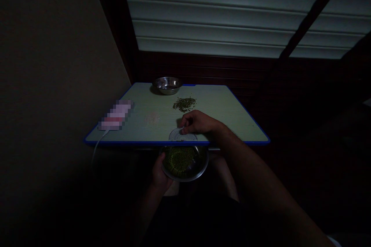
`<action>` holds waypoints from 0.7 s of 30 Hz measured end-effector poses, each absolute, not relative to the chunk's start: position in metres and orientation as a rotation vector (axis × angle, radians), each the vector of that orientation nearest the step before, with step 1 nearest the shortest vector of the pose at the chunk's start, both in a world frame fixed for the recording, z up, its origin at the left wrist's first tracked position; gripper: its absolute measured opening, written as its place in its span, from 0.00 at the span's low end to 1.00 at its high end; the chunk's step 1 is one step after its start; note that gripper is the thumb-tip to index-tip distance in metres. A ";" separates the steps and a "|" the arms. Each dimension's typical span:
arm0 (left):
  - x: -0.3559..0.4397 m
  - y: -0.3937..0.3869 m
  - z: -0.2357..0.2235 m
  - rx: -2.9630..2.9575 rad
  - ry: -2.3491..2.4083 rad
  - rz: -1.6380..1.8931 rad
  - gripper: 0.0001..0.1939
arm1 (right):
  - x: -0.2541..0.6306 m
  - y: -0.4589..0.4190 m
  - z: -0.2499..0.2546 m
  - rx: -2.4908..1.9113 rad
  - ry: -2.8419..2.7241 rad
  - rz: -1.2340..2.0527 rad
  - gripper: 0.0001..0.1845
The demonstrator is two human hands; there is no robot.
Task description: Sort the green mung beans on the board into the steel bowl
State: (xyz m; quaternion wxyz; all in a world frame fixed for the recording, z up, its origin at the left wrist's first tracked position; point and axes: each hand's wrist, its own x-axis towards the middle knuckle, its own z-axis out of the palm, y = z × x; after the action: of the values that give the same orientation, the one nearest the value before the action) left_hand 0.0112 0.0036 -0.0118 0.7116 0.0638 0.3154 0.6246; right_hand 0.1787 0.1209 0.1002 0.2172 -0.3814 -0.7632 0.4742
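My left hand (160, 175) is closed on the rim of a metal bowl (199, 171), tilted a little just below the table's front edge. Small green grains that look like mung beans (181, 158) lie in it. Above the bowl, my right hand (197, 121) pinches a pale, round, flat disc (183, 136) against the tabletop, right at the front edge. A few dark specks show along the disc's near side. Beyond my right hand, a loose patch of the same small beans (184, 104) is spread on the table. Dim light hides finer detail.
A second metal bowl (167, 85) stands at the back left of the blue-edged table (232, 123). On the left lies a blurred-out pink item (116, 115), with a white cable (97, 144) hanging over the edge. A wall (72, 46) rises close on the left.
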 end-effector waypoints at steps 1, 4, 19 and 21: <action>0.011 0.004 -0.012 0.147 0.701 1.381 0.17 | 0.179 0.121 0.100 -1.050 -2.110 1.315 0.15; 0.011 0.003 -0.011 0.162 0.692 1.397 0.17 | 0.179 0.121 0.101 -1.033 -2.100 1.339 0.16; 0.013 0.002 -0.008 0.146 0.744 1.403 0.15 | 0.181 0.122 0.104 -0.998 -2.065 1.448 0.19; 0.013 0.002 -0.009 0.144 0.745 1.402 0.15 | 0.181 0.122 0.104 -1.002 -2.064 1.452 0.19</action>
State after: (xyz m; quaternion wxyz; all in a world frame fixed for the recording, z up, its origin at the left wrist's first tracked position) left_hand 0.0133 0.0020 -0.0087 0.6989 0.0646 0.3341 0.6290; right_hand 0.1809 0.1216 0.1041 0.2113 -0.3606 -0.7430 0.5227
